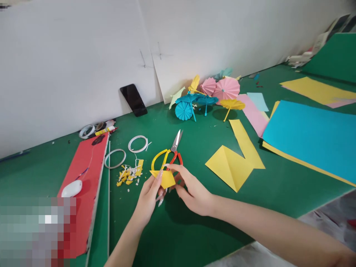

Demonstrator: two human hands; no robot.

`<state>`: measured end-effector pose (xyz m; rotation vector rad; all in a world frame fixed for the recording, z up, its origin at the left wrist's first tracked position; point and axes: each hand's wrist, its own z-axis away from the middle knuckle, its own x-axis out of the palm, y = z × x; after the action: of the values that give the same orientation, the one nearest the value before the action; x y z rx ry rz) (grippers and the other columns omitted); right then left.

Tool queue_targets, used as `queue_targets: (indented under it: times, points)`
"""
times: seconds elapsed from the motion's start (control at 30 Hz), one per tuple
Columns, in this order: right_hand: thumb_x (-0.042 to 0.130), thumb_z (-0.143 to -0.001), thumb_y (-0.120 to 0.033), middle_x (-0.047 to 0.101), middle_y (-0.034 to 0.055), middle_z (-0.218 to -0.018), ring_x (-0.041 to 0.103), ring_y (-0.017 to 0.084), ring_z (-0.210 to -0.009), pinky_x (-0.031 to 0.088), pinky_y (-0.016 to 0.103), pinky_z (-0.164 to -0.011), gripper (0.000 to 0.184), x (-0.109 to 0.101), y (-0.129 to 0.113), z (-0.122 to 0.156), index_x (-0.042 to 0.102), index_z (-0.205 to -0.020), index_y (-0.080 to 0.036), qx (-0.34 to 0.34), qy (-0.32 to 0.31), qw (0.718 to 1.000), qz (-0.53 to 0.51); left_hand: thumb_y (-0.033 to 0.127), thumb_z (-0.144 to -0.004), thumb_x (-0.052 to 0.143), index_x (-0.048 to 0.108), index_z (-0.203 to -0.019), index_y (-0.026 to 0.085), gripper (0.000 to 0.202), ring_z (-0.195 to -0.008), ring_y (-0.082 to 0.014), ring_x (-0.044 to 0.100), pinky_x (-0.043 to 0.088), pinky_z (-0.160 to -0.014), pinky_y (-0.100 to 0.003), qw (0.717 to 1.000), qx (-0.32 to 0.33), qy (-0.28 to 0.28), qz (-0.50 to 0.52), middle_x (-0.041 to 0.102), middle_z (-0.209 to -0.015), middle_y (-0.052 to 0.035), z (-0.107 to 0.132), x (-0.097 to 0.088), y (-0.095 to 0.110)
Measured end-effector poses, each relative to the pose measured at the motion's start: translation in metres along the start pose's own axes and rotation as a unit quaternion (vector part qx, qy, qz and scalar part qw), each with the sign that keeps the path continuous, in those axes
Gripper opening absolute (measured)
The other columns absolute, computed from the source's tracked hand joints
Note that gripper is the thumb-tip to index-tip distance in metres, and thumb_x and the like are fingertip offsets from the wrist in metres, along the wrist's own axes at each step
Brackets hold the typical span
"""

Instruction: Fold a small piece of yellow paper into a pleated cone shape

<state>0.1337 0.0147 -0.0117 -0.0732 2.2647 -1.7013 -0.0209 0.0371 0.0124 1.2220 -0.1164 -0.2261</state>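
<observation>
Both of my hands meet over the green table (194, 230) on a small folded yellow paper piece (166, 178). My left hand (150, 196) pinches its left side, fingers closed around it. My right hand (191, 189) grips its right side with thumb and fingers. Just beyond the paper lie scissors (172, 152) with a yellow and a red handle, blades pointing away from me. Left of my hands is a pile of yellow and white paper scraps (130, 174).
A folded yellow sheet (236, 159) lies right of my hands, and blue and yellow sheets (311, 137) are stacked further right. Paper umbrellas (205, 94) stand by the white wall. Tape rings (137, 144), a red board (83, 178), a white mouse (71, 188) and a phone (133, 99) are at left.
</observation>
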Motion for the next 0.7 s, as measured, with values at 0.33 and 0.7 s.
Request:
queue_targets:
  times: [0.33,0.7]
  points:
    - [0.044,-0.092,-0.039,0.052,-0.0026,-0.061,0.049,0.011,-0.052,0.039,0.021,-0.048,0.025,-0.008,-0.003,-0.010,0.058,-0.094,-0.019,0.146,-0.037,0.984,-0.094,0.036,-0.087,0.048,0.052,-0.072,0.017,0.025,-0.048,-0.0080,0.033,0.025,-0.046,-0.020,0.968,0.038,-0.124,-0.213,0.042,-0.056,0.0042,0.006,0.002,-0.003]
    - [0.042,-0.094,-0.036,0.055,-0.0018,-0.062,0.052,0.011,-0.050,0.039,0.021,-0.049,0.026,-0.015,0.010,-0.016,0.057,-0.102,-0.017,0.131,0.020,0.991,0.023,0.045,-0.088,0.042,0.041,-0.067,0.018,0.034,-0.050,-0.0093,0.031,0.023,-0.047,-0.021,0.959,0.037,-0.079,-0.271,0.036,-0.056,0.0058,-0.003,-0.003,-0.012]
